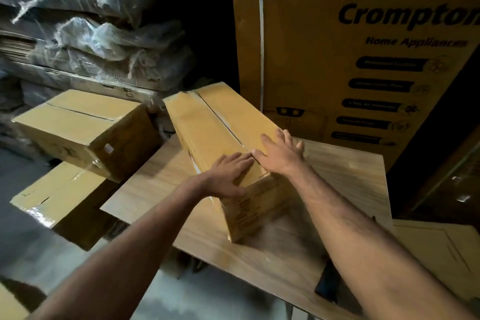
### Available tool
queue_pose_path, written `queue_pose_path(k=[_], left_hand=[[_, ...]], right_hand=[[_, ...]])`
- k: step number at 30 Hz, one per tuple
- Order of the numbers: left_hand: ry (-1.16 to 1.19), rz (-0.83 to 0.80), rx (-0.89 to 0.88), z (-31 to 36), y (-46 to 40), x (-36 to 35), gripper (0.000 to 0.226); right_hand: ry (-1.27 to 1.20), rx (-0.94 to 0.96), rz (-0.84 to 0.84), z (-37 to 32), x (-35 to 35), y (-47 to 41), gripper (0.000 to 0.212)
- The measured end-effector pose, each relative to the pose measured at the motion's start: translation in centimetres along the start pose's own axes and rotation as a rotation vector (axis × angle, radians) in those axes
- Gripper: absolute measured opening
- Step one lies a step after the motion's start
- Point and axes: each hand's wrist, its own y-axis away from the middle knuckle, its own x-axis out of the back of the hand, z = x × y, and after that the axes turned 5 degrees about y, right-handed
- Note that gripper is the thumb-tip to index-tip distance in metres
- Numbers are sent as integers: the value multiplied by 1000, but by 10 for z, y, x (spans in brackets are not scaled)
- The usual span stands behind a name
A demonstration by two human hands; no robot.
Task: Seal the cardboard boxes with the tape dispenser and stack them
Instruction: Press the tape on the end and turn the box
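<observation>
Two hands press flat on one long box [223, 125] lying on the table [337, 179], its long axis running from near the person away toward upper left. Left hand [228, 174] and right hand [281, 154], fingers straight and slightly spread, flank the top seam at the near end.

place: storeroom / warehouse corner
2 o'clock: big strapped carton [350, 60] printed "Crompton Home Appliances"
10 o'clock: plastic-wrapped bundles [85, 34] of flat cardboard, stacked
9 o'clock: taped brown boxes [83, 122] piled up
centre: wooden table [259, 249] used as packing bench
floor: bare grey concrete [31, 249]
</observation>
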Motion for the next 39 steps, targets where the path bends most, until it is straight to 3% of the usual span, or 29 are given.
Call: queue_pose_path(k=[8,14,17,19,20,21,23,25,27,31,34,37,39], left_hand=[[-137,-43,-4,-24,32,-10,99],[-133,-151,160,-120,109,24,90],[-237,-219,371,-162,152,53,76],[-247,-250,428,-164,167,73,64],[-202,-248,419,-157,169,76,61],[-135,-233,416,-151,169,69,66],[-31,-168,457,-139,167,37,99],[-7,-39,465,-138,168,3,118],[-11,17,402,-152,174,-3,116],[-234,-161,395,-187,184,37,105],[-410,-134,534,-186,183,50,68],[-220,58,620,-184,174,21,71],[-86,244,584,-189,173,-7,90]], right_hand=[[52,-173,-4,-44,0,38,72],[135,-261,-47,-159,0,66,69],[211,-38,39,-236,-3,97,53],[140,132,157,-269,4,98,31],[52,118,187,-277,9,89,29],[-58,100,218,-280,13,79,30],[-190,53,266,-272,6,53,34],[-123,-5,130,-259,-11,39,53],[-165,-53,47,-254,-32,37,62],[-68,-4,126,-287,-44,54,66],[-188,161,90,-302,-40,55,61],[-270,204,185,-284,-30,51,48],[-189,32,302,-255,-32,51,52]])
